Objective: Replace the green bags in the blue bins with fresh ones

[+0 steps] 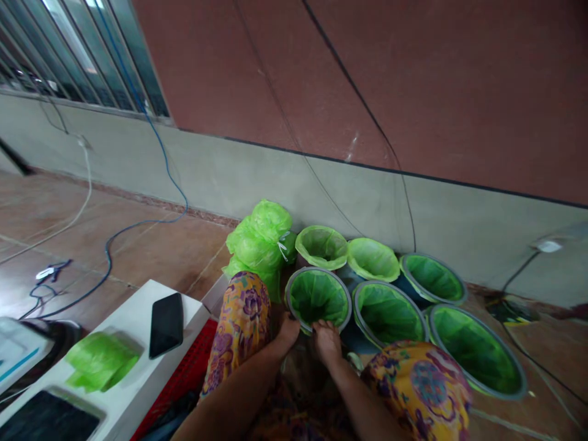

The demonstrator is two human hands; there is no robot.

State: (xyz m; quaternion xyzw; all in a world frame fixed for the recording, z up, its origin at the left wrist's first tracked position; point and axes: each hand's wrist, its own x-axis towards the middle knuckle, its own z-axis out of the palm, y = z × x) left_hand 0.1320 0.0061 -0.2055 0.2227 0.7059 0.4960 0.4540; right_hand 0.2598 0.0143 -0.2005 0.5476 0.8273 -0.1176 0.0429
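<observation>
Between my knees stands a round trash bin (pixel 348 295) with a grey rim, lined with a green trash bag (pixel 316 294). My left hand (pixel 288 332) is closed at the near left of its rim, its fingers partly hidden. At the near right, my right hand (pixel 327 340) has its fingers curled over the rim, on the bag's edge. Beside it are two more grey-rimmed lined bins, a middle one (pixel 425 327) and a right one (pixel 525 383). Behind them is another row: a bin with a folded-over green bag (pixel 321 231), a similar one (pixel 372 242) and a grey-rimmed bin (pixel 462 291).
Filled green bags (pixel 260 239) are piled left of the bins, against the wall (pixel 220 171). A white box (pixel 138 306) at my left bears a black phone (pixel 166 324), a folded green bag (pixel 101 361) and a dark tablet-like object (pixel 48 416). A blue cable (pixel 138 225) crosses the tiled floor.
</observation>
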